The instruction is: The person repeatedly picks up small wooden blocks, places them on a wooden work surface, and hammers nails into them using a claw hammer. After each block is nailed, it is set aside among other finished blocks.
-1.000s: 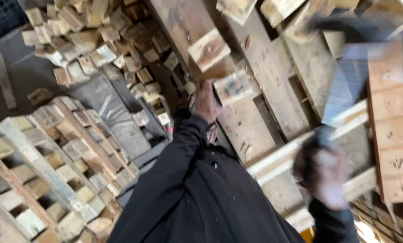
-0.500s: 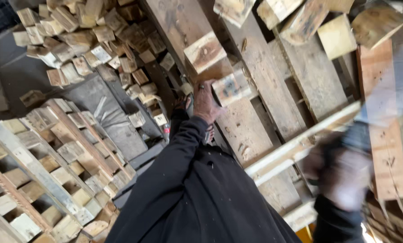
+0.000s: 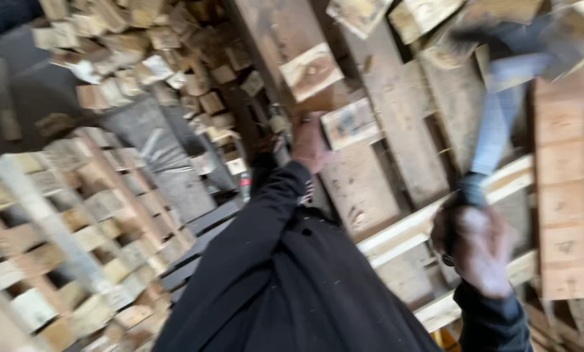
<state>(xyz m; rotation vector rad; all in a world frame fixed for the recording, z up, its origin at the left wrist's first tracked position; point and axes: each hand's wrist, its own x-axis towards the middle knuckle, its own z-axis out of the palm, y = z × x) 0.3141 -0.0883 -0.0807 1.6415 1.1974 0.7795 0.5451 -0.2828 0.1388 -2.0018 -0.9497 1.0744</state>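
Against the weathered wooden pallet (image 3: pixel 396 163), my left hand (image 3: pixel 309 143) grasps a pale wood block (image 3: pixel 350 122) in a clenched grip; my right hand (image 3: pixel 478 244) has swung the grey-headed hammer (image 3: pixel 500 111) higher (blurred), poised above the boards since a moment ago.

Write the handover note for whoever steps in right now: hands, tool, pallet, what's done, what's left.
Left hand: gripping the edge of the wooden pallet, next to a block.
Right hand: shut on the handle of a hammer, raised over the boards; its head is blurred.
Around: stacked pallets on the left, a heap of loose wood blocks behind.
Done: cannot tell from this view.
Left: the pallet's boards and blocks are in place.
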